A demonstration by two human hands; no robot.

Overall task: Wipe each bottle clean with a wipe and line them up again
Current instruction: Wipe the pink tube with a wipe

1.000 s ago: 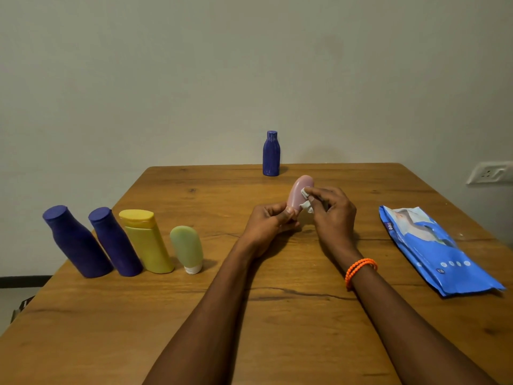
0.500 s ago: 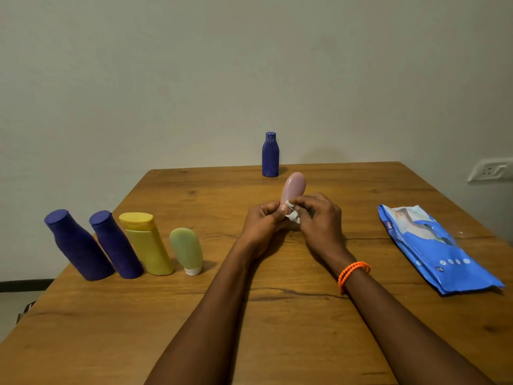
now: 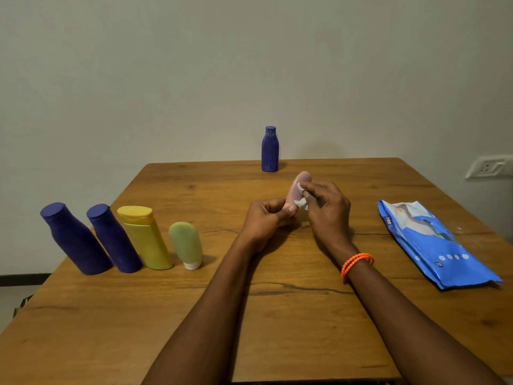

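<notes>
Compared with half a second earlier, the wipe (image 3: 302,196) is seen higher on the pink bottle (image 3: 298,187): then it was bunched low near the base, and now it is pressed against the upper side of the body, much as it was a second ago. From this an up-and-down rubbing stroke is judged to be under way, so the cleaning of this bottle is taken as unfinished. The pink bottle is held upright above the middle of the table (image 3: 277,315), its lower end pinched by the curled fingers and thumb of the left hand (image 3: 268,218); the wipe is pinched in the fingertips of the right hand (image 3: 326,209), on whose wrist an orange bracelet (image 3: 356,262) is worn. Along the table's left edge a row is formed by the large purple bottle (image 3: 73,240), the second purple bottle (image 3: 113,240), the yellow bottle (image 3: 144,238) and the green tube (image 3: 186,243), the tube being stood on its white cap. A small purple bottle (image 3: 269,150) is set apart at the middle of the far edge. Which of these are already wiped cannot be told. All the bottles are opaque and capped, so their contents cannot be seen. The blue wipes pack (image 3: 433,243) is laid flat near the right edge; whether its flap is open, and how many wipes are left inside, cannot be told.
</notes>
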